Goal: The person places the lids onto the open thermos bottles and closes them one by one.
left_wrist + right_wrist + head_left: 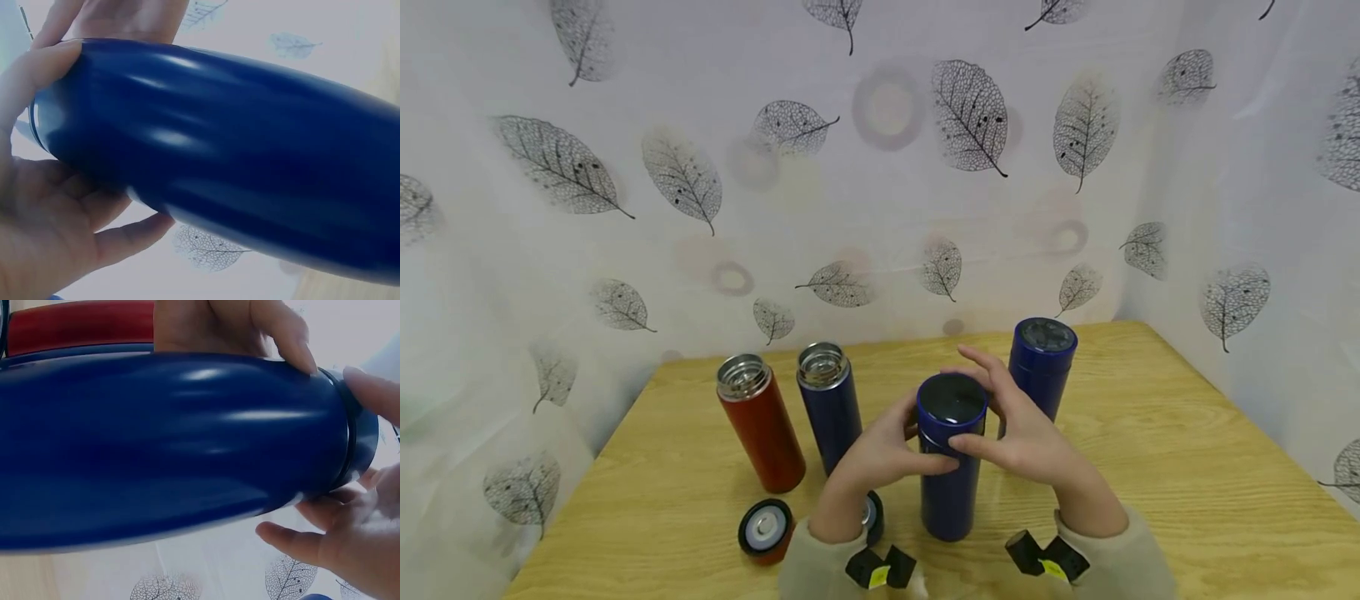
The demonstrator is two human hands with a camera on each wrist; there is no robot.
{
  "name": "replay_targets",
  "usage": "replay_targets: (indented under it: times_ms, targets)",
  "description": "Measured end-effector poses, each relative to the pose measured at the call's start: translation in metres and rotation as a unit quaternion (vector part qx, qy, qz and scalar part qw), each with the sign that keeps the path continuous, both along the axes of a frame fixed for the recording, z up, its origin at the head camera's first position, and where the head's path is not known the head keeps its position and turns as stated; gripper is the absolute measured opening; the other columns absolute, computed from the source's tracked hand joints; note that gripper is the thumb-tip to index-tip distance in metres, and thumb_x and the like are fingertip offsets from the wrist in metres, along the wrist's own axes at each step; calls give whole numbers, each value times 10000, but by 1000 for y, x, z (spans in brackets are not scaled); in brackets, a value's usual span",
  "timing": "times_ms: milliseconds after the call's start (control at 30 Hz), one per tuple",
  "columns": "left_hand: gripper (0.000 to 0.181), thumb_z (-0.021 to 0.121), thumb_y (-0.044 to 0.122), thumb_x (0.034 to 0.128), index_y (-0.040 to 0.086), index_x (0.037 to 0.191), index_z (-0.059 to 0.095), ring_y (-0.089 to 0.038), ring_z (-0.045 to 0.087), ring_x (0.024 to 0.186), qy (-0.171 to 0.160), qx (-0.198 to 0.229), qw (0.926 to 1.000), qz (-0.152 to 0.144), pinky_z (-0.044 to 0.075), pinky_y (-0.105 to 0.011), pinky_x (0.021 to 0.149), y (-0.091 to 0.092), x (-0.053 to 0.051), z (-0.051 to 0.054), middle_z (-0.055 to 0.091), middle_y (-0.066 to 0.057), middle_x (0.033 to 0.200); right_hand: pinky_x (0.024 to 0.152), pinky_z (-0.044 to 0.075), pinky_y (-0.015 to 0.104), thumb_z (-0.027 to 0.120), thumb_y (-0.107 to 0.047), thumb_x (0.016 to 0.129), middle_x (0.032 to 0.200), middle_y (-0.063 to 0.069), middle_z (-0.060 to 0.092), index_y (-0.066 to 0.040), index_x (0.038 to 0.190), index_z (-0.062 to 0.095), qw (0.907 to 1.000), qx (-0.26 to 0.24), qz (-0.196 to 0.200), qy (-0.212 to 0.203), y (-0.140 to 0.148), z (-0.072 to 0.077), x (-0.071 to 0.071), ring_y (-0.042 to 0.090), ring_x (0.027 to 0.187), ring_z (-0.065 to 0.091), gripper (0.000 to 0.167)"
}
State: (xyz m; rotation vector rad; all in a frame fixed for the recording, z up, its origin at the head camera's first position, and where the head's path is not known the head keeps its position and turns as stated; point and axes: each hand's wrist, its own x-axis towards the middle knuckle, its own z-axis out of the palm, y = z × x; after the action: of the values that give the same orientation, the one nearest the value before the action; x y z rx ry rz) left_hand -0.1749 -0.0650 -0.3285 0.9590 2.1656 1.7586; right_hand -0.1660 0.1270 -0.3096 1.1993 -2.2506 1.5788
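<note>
A blue bottle (950,500) with its dark-topped lid (953,399) on stands upright before the person. The left hand (887,446) grips its upper body from the left, thumb across the front. On the right side, the right hand (1018,429) holds the lid, thumb on its front edge and fingers curving behind. In the left wrist view the left hand (56,225) curls round the blue body (237,144). The right wrist view has the right hand (356,537) around the lid end (365,440), a thin gap line between lid and body (187,444).
An open red bottle (767,437) and an open blue bottle (832,417) stand at the left. Near them lie a red-sided lid (766,528) and another lid (872,512), partly hidden by the left arm. A lidded blue bottle (1042,367) stands behind the right hand.
</note>
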Motion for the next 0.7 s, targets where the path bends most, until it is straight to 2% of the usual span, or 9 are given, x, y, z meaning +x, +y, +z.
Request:
replay_targets:
  times_ms: [67, 133, 267, 367, 467, 567, 633, 700]
  targets:
    - [688, 704, 21, 724, 104, 1320, 371, -139, 456, 1117, -20, 7, 9999, 121, 331, -351, 950, 1, 0, 0, 482, -38, 1227, 934, 329, 240, 674, -6, 758, 1264, 132, 441, -92, 1387, 160, 9999, -60, -113, -44, -1, 0, 0, 217, 1131, 447, 816]
    - [674, 721, 26, 710, 102, 1298, 400, -143, 476, 1096, 1, 37, 9996, 292, 343, -355, 942, 2, 0, -1, 499, -34, 1207, 939, 338, 318, 700, -8, 732, 1238, 122, 468, -78, 1375, 187, 9994, -121, -311, -101, -3, 1, 1, 241, 1114, 461, 826]
    - [658, 760, 106, 686, 112, 1255, 429, -155, 492, 1054, 148, -75, 9946, 1021, 374, -401, 904, 7, 3, -3, 521, -13, 1155, 899, 347, 478, 761, -79, 681, 1202, 93, 509, -115, 1341, 273, 9935, -122, -1100, -277, -11, 0, 4, 264, 1082, 489, 821]
    - [649, 786, 167, 658, 109, 1203, 438, -167, 491, 1011, 225, -153, 9862, 1635, 407, -402, 849, 12, 4, -5, 520, -7, 1109, 853, 385, 478, 795, -157, 647, 1161, 61, 530, -130, 1301, 345, 9835, -65, -1782, -296, -19, -2, 5, 238, 1038, 515, 795]
    - [649, 805, 190, 628, 97, 1147, 427, -174, 491, 986, 240, -180, 9785, 2040, 421, -372, 820, 17, 5, -7, 501, -20, 1091, 820, 411, 441, 817, -211, 614, 1122, 52, 521, -125, 1258, 398, 9735, -28, -2283, -144, -27, -6, 4, 203, 1003, 509, 772]
    - [662, 813, 161, 614, 90, 1125, 398, -180, 491, 996, 222, -94, 9781, 2068, 415, -352, 832, 19, 4, -7, 473, -40, 1115, 811, 409, 433, 824, -227, 601, 1112, 73, 485, -112, 1243, 408, 9691, 36, -2466, 68, -31, -9, 1, 202, 995, 477, 774]
    - [691, 807, 122, 619, 93, 1154, 371, -178, 483, 1017, 240, 50, 9832, 1811, 407, -347, 852, 18, 3, -7, 448, -50, 1150, 826, 397, 453, 818, -234, 611, 1130, 82, 451, -118, 1265, 378, 9717, 127, -2356, 101, -30, -10, 0, 212, 1015, 457, 797]
    - [711, 794, 95, 636, 103, 1197, 356, -172, 464, 1043, 303, 156, 9890, 1440, 393, -344, 877, 16, 1, -8, 426, -55, 1181, 852, 377, 476, 795, -228, 648, 1174, 93, 424, -129, 1304, 325, 9787, 190, -2044, 35, -27, -11, -1, 235, 1061, 436, 813]
